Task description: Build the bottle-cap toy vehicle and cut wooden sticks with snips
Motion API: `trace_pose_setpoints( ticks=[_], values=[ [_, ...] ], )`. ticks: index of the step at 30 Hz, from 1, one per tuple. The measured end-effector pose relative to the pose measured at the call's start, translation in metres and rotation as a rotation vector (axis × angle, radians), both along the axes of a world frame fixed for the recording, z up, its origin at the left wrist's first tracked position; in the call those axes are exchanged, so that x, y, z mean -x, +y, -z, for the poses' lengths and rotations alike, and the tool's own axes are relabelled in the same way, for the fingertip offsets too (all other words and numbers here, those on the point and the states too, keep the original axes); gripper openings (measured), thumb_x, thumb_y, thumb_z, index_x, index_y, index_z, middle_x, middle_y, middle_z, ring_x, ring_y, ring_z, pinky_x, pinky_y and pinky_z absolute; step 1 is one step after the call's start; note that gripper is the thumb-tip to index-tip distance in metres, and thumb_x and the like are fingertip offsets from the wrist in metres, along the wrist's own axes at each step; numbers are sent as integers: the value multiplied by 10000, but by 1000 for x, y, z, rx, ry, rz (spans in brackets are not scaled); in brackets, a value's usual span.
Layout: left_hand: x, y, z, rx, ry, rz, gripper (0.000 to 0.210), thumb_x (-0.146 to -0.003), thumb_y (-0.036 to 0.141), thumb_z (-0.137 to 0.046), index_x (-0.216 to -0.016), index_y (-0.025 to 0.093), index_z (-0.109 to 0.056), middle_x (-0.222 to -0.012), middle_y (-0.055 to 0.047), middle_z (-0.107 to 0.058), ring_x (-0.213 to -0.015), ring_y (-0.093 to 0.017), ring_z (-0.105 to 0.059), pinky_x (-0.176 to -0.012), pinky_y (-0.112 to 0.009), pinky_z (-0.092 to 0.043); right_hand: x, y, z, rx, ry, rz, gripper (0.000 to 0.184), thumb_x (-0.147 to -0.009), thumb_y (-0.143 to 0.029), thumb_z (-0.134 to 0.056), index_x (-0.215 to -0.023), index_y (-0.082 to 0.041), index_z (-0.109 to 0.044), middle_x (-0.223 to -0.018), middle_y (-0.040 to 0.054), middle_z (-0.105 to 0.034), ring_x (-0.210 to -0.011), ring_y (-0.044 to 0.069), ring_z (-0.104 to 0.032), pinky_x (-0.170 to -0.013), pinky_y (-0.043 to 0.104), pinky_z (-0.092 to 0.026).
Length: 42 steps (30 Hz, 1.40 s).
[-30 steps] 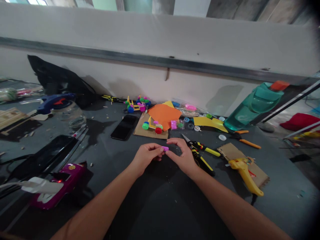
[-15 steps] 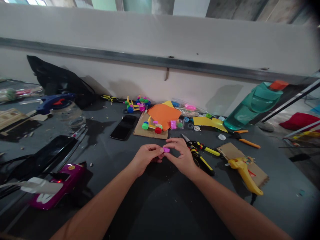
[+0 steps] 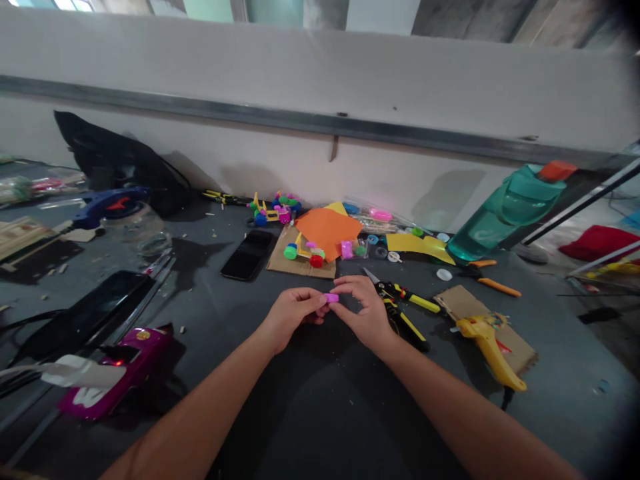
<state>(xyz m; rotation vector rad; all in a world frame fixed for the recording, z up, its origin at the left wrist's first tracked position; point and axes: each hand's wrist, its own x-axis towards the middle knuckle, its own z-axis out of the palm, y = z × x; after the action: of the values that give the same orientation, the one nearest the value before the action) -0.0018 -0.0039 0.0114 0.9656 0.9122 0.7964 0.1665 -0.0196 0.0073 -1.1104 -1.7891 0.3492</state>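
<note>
A small pinkish-purple plastic piece [image 3: 332, 298] is held between my two hands above the dark table; its exact kind is too small to tell. My left hand [image 3: 299, 313] pinches its left end between thumb and fingers. Thumb and index finger of my right hand [image 3: 365, 310] close on its right end from below and above. Just beyond my hands, a little toy with a yellow frame and green and red wheels [image 3: 300, 250] rests on a cardboard sheet [image 3: 300, 267]. Pliers with black and yellow handles [image 3: 405, 320] lie close to my right hand.
A black phone [image 3: 249, 255] lies left of the cardboard. At the right are a yellow glue gun [image 3: 487, 347] on cardboard, orange-handled pliers [image 3: 500, 287] and a teal bottle [image 3: 505, 207]. A purple power strip [image 3: 145, 340] sits at the left. Orange paper [image 3: 330, 230] lies toward the wall.
The pinkish-purple piece has shifted and turned slightly between my fingertips. My hands have barely moved, and the things on the table are where they were.
</note>
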Motion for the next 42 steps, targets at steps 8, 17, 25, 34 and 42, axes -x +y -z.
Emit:
trace_pose_setpoints(
  ticks=[8, 17, 25, 34, 42],
  values=[
    [0, 1, 0, -13, -1, -26, 198, -702, 317, -678, -745, 124, -663, -658, -16, -602, -606, -95, -541, -613, -244, -473, 0, 0, 2, 6, 21, 7, 115, -745, -241, -642, -859, -254, -645, -954, 39, -634, -967, 206, -559, -868, 402, -425],
    [-2, 0, -3, -57, 83, -42, 198, -679, 320, -688, -728, 131, -657, -678, -15, -622, -590, -93, -549, -604, -236, -457, -2, 2, 5, 116, 113, 0, 74, -797, -254, -585, -745, -229, -630, -960, 43, -638, -955, 194, -561, -877, 398, -420],
    [-1, 1, -1, -61, 70, -53, 204, -683, 326, -686, -749, 135, -662, -692, -18, -622, -604, -98, -541, -616, -249, -466, -1, 1, 4, 134, 125, -6, 50, -779, -271, -617, -749, -238, -638, -949, 38, -640, -947, 194, -569, -874, 399, -432],
    [0, 0, 1, 7, 35, -20, 323, -742, 429, -615, -751, 110, -667, -713, -62, -643, -603, -111, -559, -607, -261, -466, -2, 1, 2, 0, -10, 35, 76, -760, -236, -641, -832, -252, -659, -955, 34, -632, -959, 198, -548, -868, 393, -422],
    [0, 0, -2, -32, 33, -2, 207, -713, 339, -660, -705, 132, -662, -629, -13, -602, -569, -91, -536, -595, -234, -436, -1, 0, 1, -6, -36, -11, 176, -743, -288, -653, -919, -277, -650, -997, 40, -625, -995, 217, -541, -879, 431, -416]
  ],
)
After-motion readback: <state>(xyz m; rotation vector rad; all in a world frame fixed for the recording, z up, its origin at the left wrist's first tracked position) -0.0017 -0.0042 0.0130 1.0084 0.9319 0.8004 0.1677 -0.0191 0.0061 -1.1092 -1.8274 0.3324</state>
